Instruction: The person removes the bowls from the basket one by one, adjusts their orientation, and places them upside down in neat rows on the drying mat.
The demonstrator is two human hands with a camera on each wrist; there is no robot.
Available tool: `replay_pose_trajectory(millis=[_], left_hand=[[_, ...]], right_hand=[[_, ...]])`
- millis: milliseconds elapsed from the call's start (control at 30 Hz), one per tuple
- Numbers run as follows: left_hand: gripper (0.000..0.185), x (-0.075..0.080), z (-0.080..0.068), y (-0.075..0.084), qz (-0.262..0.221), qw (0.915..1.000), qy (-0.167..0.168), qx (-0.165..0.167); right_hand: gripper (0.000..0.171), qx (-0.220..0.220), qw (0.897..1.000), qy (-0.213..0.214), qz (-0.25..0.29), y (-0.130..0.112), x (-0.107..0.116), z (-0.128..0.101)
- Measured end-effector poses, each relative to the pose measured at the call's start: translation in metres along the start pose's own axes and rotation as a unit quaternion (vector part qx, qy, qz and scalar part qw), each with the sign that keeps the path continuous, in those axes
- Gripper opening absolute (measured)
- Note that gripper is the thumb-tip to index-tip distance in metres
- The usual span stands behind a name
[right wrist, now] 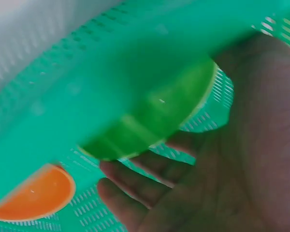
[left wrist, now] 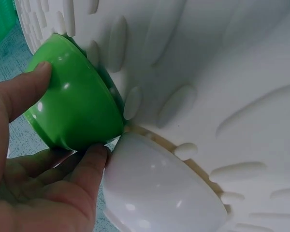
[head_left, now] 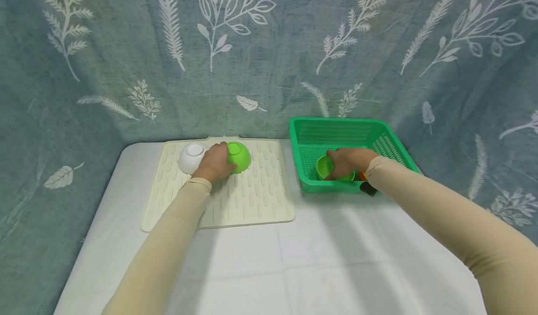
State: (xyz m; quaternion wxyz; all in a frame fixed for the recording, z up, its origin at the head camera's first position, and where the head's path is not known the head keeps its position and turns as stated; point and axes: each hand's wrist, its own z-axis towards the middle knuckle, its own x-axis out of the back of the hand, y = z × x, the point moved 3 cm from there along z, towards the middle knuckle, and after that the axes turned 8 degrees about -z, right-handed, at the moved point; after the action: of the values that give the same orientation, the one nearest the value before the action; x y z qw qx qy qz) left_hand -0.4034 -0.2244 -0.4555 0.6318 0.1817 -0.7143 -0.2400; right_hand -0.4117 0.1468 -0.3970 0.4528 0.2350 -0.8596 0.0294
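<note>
On the desk [head_left: 252,268] as the head camera sees it, a cream ridged drying mat [head_left: 260,203] lies at about ten o'clock and a green plastic basket [head_left: 302,133] at about two o'clock. The left hand [head_left: 215,163] grasps an upturned green bowl [head_left: 240,155] at the mat's far edge, just beside an upturned white bowl [head_left: 191,156] at its nine o'clock. The right hand [head_left: 346,162] reaches down into the basket at a second green bowl [head_left: 324,166] near the front wall.

From the left wrist, thumb and fingers [left wrist: 89,166] pinch the green bowl [left wrist: 77,111] across its sides. Its rim faces the mat [left wrist: 222,72] and its base points away, so its axis stands square to the mat. It looks still a little tilted. The white bowl [left wrist: 159,188] touches or nearly touches it.

From the right wrist, blurred, the right hand [right wrist: 222,164] has its fingers under the green bowl [right wrist: 154,121], curling round the rim. I judge the grip forming rather than firm. The bowl seems to lie tilted, mouth partly toward the palm. An orange bowl [right wrist: 34,193] sits at its seven o'clock, inside the basket [right wrist: 135,58].

By my reading, one bowl is being set mouth-down while the next is picked up. Next would come letting go on the left and a clean lift clear of the basket wall on the right
</note>
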Motion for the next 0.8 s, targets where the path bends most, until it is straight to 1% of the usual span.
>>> replay_pose_trajectory(millis=[167,267,367,500,633,800], left_hand=[[0.065,0.002,-0.003,0.005,0.005,1.0,0.005,-0.005],[0.065,0.002,-0.004,0.005,0.009,0.9999,0.006,-0.005],[0.066,0.001,-0.004,0.004,0.008,0.9999,0.005,-0.005],[0.067,0.001,-0.003,0.003,0.007,0.9999,0.005,-0.01],[0.067,0.001,-0.003,0.001,0.008,0.9999,0.004,-0.01],[0.068,-0.001,-0.002,0.0,0.008,0.9999,0.004,-0.011]], right_hand=[[0.105,0.008,1.0,0.029,0.005,0.0,-0.005,0.004],[0.104,0.019,0.998,0.054,0.019,0.002,0.0,0.003],[0.107,0.024,0.996,0.08,0.04,0.008,0.012,-0.003],[0.112,0.016,0.993,0.101,0.061,0.016,0.034,-0.016],[0.114,0.013,0.991,0.108,0.073,0.021,0.051,-0.026],[0.114,0.012,0.993,0.099,0.069,0.023,0.059,-0.034]])
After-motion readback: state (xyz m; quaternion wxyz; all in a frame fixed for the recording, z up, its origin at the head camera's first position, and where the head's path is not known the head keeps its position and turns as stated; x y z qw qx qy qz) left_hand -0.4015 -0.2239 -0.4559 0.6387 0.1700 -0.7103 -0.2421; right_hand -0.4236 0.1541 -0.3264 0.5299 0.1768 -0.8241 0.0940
